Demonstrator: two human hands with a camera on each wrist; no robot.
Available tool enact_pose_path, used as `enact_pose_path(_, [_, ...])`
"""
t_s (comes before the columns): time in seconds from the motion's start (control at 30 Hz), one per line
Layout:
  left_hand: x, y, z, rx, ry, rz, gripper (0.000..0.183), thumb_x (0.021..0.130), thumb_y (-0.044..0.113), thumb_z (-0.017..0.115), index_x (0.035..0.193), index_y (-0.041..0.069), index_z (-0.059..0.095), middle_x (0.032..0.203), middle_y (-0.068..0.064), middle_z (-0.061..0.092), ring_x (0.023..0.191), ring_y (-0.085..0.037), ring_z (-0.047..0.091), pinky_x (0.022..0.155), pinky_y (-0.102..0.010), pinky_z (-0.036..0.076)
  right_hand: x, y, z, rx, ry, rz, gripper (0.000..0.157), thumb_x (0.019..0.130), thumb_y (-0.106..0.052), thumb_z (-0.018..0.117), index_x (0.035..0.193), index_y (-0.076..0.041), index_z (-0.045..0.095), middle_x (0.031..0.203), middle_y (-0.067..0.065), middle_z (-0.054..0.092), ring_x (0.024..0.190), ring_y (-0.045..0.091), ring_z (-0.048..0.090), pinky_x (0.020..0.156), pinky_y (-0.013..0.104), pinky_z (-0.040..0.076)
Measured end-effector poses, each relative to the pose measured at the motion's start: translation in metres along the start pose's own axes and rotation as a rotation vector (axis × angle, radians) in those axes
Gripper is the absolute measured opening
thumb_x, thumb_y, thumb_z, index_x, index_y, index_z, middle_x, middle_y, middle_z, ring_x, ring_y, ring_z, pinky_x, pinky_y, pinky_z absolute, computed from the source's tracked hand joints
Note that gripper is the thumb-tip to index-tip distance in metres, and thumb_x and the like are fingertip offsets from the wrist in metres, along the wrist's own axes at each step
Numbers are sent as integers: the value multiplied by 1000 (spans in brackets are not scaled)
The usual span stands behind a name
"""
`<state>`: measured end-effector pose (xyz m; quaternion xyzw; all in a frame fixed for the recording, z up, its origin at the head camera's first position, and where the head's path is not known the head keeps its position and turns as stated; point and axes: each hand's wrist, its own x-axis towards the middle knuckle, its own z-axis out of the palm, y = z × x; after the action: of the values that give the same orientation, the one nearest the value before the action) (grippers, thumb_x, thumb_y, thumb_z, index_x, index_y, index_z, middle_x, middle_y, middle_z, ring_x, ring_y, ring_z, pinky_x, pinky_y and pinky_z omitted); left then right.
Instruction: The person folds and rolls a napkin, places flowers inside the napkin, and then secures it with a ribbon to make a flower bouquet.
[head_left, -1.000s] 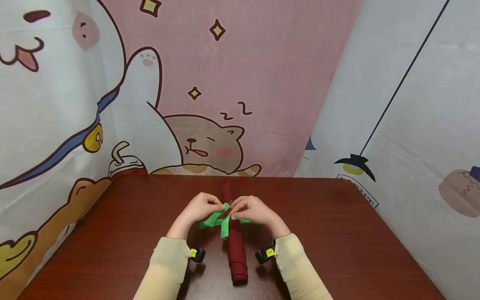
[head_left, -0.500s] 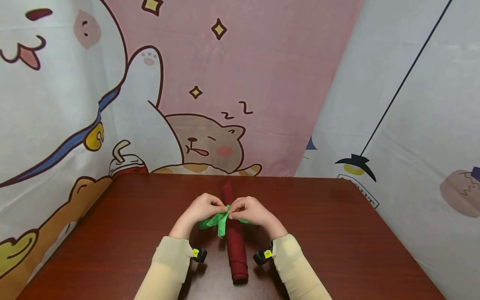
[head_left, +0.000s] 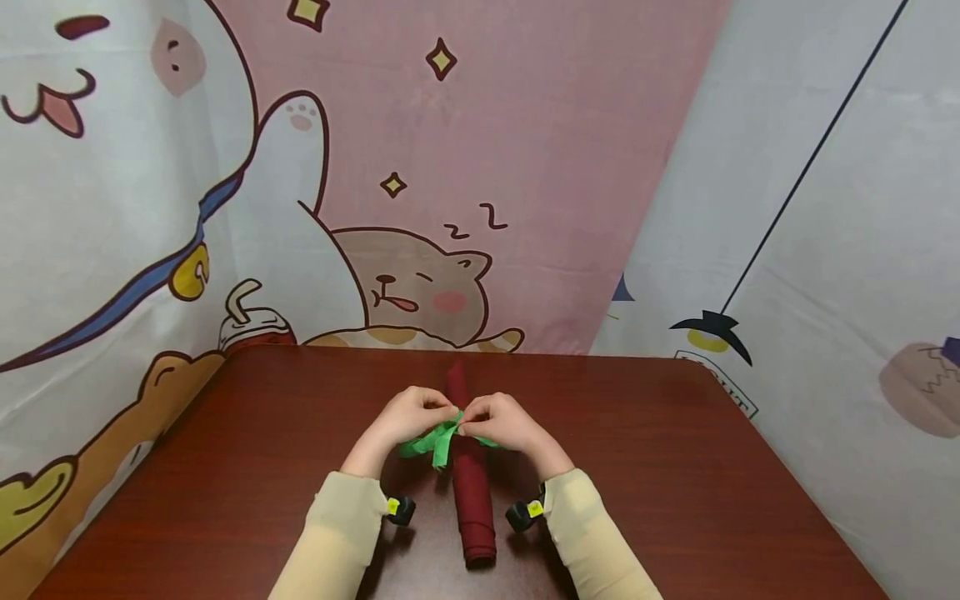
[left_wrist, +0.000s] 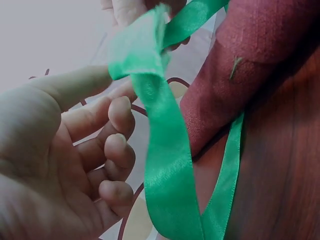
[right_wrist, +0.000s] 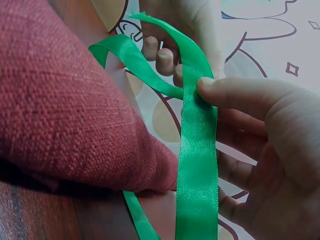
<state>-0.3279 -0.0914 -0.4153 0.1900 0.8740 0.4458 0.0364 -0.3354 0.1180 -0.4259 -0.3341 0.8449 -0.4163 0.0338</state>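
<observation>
A dark red cloth roll lies lengthwise on the table, with a green satin ribbon around its far half. My left hand pinches the ribbon between thumb and index finger above the roll; in the left wrist view the ribbon folds over at the thumb and hangs down in a loop, the other fingers loosely curled. From the right side, my right hand pinches another part of it, thumb pressed on the ribbon in the right wrist view. Both hands' fingertips nearly meet.
The reddish-brown wooden table extends to both sides of the roll. Behind it hangs a printed cartoon backdrop of cats and stars. A small black camera is worn at each wrist.
The hands have come closer together over the roll. The ribbon's hanging end has shifted slightly left, and its loop on the left looks bunched smaller. The roll stays in place.
</observation>
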Motion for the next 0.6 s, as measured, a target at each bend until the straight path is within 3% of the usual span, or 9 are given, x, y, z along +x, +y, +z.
enact_pose_path(0.2, [0, 3, 1, -9, 21, 24, 16, 90, 32, 69, 96, 17, 72, 86, 5, 66, 78, -13, 58, 70, -34, 47, -1, 8, 0, 12, 30, 45, 5, 85, -13, 71, 85, -12, 76, 83, -7, 68, 75, 8, 59, 68, 27, 49])
enact_pose_path(0.43, [-2, 8, 3, 28, -40, 73, 27, 84, 33, 75, 102, 15, 66, 88, 4, 63, 84, -13, 57, 74, -36, 46, -1, 13, -1, 9, 71, 81, 10, 87, -14, 67, 85, -10, 76, 83, -5, 69, 74, 9, 58, 67, 27, 49])
enact_pose_path(0.6, [-4, 11, 3, 82, -81, 85, 27, 83, 26, 76, 106, 17, 64, 91, 5, 62, 83, -13, 57, 72, -37, 46, -2, 13, -1, 35, 93, 100, 11, 87, -16, 69, 87, -9, 77, 84, -4, 70, 77, 9, 60, 70, 28, 50])
